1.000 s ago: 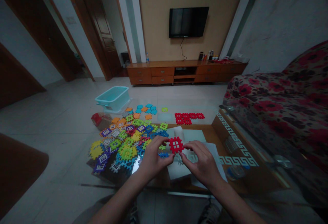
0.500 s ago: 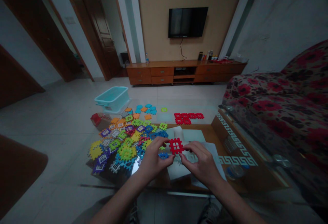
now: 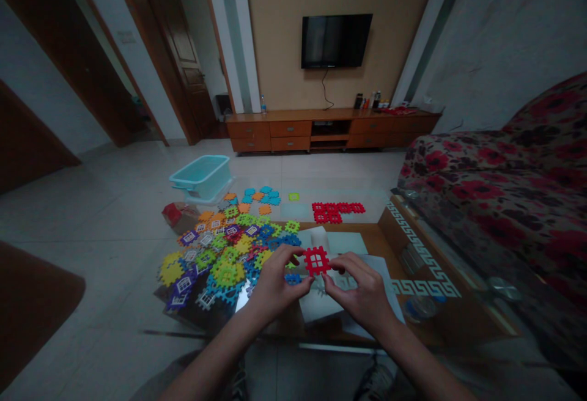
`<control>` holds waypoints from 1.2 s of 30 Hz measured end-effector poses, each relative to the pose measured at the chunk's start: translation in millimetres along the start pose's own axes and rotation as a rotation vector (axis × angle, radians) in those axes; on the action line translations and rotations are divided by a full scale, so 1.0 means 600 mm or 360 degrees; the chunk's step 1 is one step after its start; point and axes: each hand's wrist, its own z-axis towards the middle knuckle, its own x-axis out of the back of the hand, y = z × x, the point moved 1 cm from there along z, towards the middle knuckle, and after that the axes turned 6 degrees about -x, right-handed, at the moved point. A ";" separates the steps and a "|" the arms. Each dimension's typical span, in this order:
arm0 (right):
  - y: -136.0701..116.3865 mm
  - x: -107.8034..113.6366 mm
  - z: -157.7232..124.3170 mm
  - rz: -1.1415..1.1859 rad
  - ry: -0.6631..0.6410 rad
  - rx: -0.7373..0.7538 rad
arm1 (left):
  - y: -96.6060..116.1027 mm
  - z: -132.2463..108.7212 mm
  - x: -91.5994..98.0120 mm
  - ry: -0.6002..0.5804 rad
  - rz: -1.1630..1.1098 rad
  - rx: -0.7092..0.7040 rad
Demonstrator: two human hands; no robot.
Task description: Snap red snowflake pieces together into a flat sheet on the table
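Between my two hands, over the glass table, is a red interlocking plastic tile point(image 3: 317, 261) with toothed edges and a white window frame in its middle. My left hand point(image 3: 280, 279) pinches its left edge between fingers and thumb. On the opposite edge, my right hand point(image 3: 360, 283) grips it the same way. A large loose pile of tiles point(image 3: 227, 272) in green, yellow, blue, purple and orange lies left of my hands. Farther back on the glass, several red tiles point(image 3: 332, 208) are laid side by side in rows.
A pale blue tub point(image 3: 202, 175) stands beyond the pile, near a crumpled red and brown bag point(image 3: 178, 214). Blue and orange tiles point(image 3: 261, 196) and one lime-green tile point(image 3: 293, 197) lie at the table's far side. A flowered sofa point(image 3: 495, 169) stands to the right.
Almost nothing differs. The red tile has turned or shifted very slightly between my fingers, and both hands keep their places.
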 end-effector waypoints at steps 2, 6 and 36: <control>-0.001 0.001 0.001 -0.0003 0.0025 0.0021 | -0.002 -0.001 -0.001 0.0005 -0.0011 -0.0004; 0.002 -0.001 0.000 -0.0003 0.0071 0.0047 | -0.004 -0.002 -0.003 0.0007 -0.0033 -0.0004; 0.290 0.043 0.041 -0.0348 0.0288 -0.0628 | 0.013 -0.027 -0.107 -0.1801 0.0832 0.0191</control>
